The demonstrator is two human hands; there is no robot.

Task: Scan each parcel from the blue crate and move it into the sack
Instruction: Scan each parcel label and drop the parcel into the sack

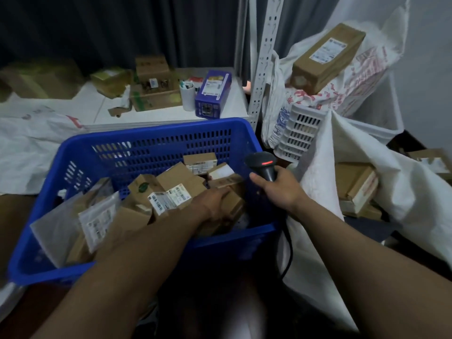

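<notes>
The left hand (pixel 215 201) is reaching into the crate (pixel 151 133) and lying over a brown box (pixel 234 207) near the right wall. Whether its fingers are closing round the box I cannot tell. The right hand (pixel 281 189) is gripping the scanner (pixel 263 165), fingers curled round its handle, over the crate's right rim, with the red light glowing. Parcels (pixel 171 189) are covering the crate's floor, leaning on each other below the rim. The sack (pixel 325 167) is gaping just right of the scanner, its near lip standing between that hand and the boxes (pixel 354 189) lying inside. The cable (pixel 289 250) is hanging between crate and sack. A white basket (pixel 298 133) and a metal post (pixel 264 57) are crowding the crate's far right corner.
</notes>
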